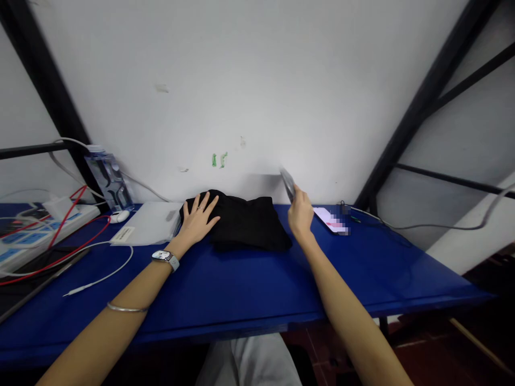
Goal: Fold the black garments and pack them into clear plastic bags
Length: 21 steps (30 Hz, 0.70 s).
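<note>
My left hand [198,217] lies with fingers spread on the left end of a folded black cloth [249,224], which looks like a garment. On that wrist are a smartwatch and a silver bangle. Raised just right of the cloth, my right hand [301,214] is closed round a thin, flat grey object [287,183]. Its upper end tilts left towards the wall, apart from the cloth. Motion blur hides what kind of object it is.
A phone with a lit screen [330,220] lies right of my right hand on the blue table [249,295]. To the left are a translucent plastic folder [151,222], a white earbud case [119,216], a clear bottle [108,179], a power strip [36,236] and loose cables.
</note>
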Tool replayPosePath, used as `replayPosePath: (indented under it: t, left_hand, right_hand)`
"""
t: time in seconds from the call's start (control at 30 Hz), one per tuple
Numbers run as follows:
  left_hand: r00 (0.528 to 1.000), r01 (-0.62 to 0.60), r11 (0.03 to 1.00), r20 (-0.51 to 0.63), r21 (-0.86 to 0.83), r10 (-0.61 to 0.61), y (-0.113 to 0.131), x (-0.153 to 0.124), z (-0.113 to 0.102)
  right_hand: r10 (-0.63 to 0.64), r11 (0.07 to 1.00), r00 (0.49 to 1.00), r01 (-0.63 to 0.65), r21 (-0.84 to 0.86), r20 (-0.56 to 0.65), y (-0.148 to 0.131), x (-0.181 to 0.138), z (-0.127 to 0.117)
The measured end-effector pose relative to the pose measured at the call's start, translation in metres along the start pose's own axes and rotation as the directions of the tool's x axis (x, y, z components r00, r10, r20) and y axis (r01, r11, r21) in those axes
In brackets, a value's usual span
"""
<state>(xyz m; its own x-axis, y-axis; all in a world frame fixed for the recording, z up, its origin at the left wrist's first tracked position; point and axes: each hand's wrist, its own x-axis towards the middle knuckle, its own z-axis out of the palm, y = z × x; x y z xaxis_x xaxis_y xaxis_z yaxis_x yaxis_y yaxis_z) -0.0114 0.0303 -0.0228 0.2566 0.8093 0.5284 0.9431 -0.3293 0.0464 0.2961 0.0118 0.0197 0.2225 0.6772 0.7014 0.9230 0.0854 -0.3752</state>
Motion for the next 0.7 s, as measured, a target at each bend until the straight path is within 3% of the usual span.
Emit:
replayPosePath:
  t: [0.1,0.13,0.2,0.27,0.3,0.33,0.47,0.6,0.7]
  left_hand:
    - [0.973,-0.076,0.997,-0.215,0.030,0.081,0.019,-0.001,-0.021]
    - [0.960,-0.122,0.992,-0.248,0.042,0.128,0.024,-0.001,-0.025]
    - [0.937,-0.239,0.969,-0.248,0.061,0.247,0.030,-0.003,-0.028]
    - [0.914,-0.356,0.933,-0.190,0.051,0.359,0.031,-0.003,-0.024]
    - [0.905,-0.396,0.917,-0.153,0.035,0.397,0.030,-0.004,-0.019]
    - [0.902,-0.417,0.909,-0.119,0.015,0.415,0.028,-0.003,-0.015]
    - [0.935,-0.351,0.935,-0.060,-0.037,0.349,0.021,-0.002,-0.002]
    - [0.952,-0.304,0.951,-0.053,-0.053,0.302,0.021,-0.002,-0.003]
    - [0.952,-0.302,0.951,-0.071,-0.059,0.298,0.021,-0.003,-0.007]
  right_hand:
    - [-0.308,0.940,0.950,0.295,0.174,0.053,-0.028,-0.016,0.013]
    - [-0.414,0.895,0.904,0.385,0.224,0.102,-0.037,-0.022,0.018]
    - [-0.609,0.782,0.764,0.534,0.321,0.212,-0.051,-0.032,0.028]
    - [-0.723,0.688,0.629,0.619,0.378,0.286,-0.057,-0.038,0.033]
    - [-0.743,0.668,0.594,0.640,0.380,0.307,-0.058,-0.039,0.034]
    - [-0.743,0.669,0.588,0.647,0.366,0.319,-0.056,-0.039,0.032]
    - [-0.685,0.729,0.654,0.610,0.311,0.321,-0.042,-0.033,0.016]
    - [-0.655,0.753,0.704,0.577,0.317,0.275,-0.034,-0.036,0.004]
    - [-0.671,0.734,0.705,0.589,0.338,0.230,-0.035,-0.042,0.004]
